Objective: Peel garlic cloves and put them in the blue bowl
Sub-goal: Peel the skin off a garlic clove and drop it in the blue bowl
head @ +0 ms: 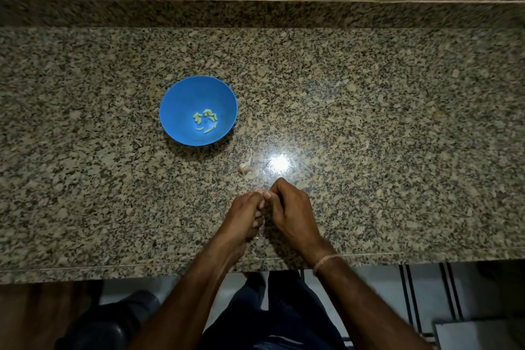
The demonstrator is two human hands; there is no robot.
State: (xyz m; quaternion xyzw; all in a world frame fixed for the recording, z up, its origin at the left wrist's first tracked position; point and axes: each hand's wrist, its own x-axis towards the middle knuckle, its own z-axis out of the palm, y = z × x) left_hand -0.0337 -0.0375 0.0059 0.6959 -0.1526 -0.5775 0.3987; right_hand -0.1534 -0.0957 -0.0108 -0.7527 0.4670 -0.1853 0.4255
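Observation:
The blue bowl [181,99] stands on the granite counter, left of centre, with several peeled garlic cloves [205,120] in its bottom. A small piece of garlic bulb with its stalk [245,165] lies on the counter between the bowl and my hands. My left hand [246,214] and my right hand [289,209] meet near the counter's front edge. Their fingertips pinch a garlic clove [260,191] between them, and only a pale sliver of it shows.
The granite counter [383,122] stretches wide to the right, with a bright light glare just beyond my hands. A raised granite ledge and a wooden wall run along the back. Small bits of garlic skin [257,237] lie under my wrists.

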